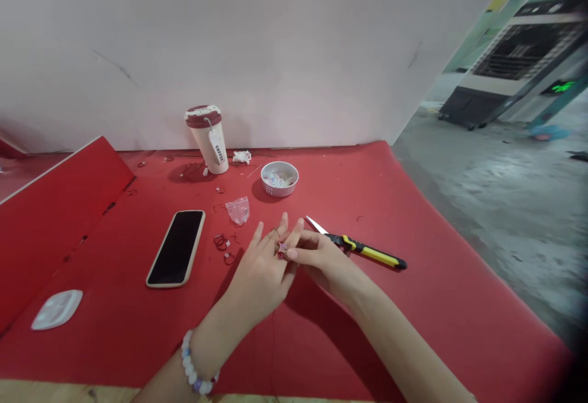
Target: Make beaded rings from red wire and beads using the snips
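My left hand point(261, 267) is stretched out palm down above the red table, its fingers apart. A small beaded ring point(282, 248), with a pink star-shaped bead and a red bead, sits around or against one of its fingers; I cannot tell which. My right hand point(328, 265) comes in from the right, thumb and forefinger pinched on the ring's edge. A thin thread seems to hang below the hands. Just beyond the right hand lie yellow-and-black scissors point(374, 254), blade pointing away to the left. On my left wrist is a bracelet of pale beads point(189, 363).
A white dish point(280, 192) holds small beads. Left of it are a clear zip bag point(237, 210), crumpled tissue point(242, 157), a coffee cup point(209, 146) and wire loops point(221, 242). A phone point(177, 250) and white lid point(57, 310) lie left. A white panel point(257, 54) closes the back.
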`<state>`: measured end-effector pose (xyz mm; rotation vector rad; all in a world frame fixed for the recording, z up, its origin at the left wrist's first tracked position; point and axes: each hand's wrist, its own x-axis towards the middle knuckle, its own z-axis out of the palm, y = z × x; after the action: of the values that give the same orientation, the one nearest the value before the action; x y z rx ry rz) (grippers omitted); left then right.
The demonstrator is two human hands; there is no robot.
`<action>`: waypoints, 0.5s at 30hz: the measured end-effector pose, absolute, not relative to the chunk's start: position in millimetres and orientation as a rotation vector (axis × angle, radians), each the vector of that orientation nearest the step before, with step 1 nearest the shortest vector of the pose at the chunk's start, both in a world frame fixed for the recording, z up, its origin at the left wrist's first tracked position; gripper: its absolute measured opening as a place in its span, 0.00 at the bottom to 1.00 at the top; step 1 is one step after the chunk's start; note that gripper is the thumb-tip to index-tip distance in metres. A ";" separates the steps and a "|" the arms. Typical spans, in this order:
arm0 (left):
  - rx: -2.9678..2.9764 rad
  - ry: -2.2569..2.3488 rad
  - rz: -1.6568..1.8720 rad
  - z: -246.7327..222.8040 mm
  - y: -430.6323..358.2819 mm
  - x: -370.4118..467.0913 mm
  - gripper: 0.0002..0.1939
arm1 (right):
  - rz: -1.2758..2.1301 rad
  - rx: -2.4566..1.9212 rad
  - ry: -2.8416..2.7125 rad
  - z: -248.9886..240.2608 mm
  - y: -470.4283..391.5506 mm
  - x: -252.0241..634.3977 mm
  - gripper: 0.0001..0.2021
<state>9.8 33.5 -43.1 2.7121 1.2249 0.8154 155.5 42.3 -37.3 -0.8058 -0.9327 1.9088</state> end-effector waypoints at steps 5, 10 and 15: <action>2.632 1.201 0.810 -37.2 30.6 8.9 0.32 | 1.928 -0.797 -0.941 -40.9 41.4 155.6 0.08; 2.626 1.075 0.916 -36.1 29.9 7.1 0.24 | 2.005 -0.674 -0.920 -41.4 39.1 152.5 0.11; 2.618 1.102 0.950 -38.6 32.2 6.4 0.24 | 2.022 -0.644 -0.900 -42.9 38.5 148.7 0.11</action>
<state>6.4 32.2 -38.6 2.6184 1.1021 0.9502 148.7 38.5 -42.9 -0.6436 -0.9001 2.0221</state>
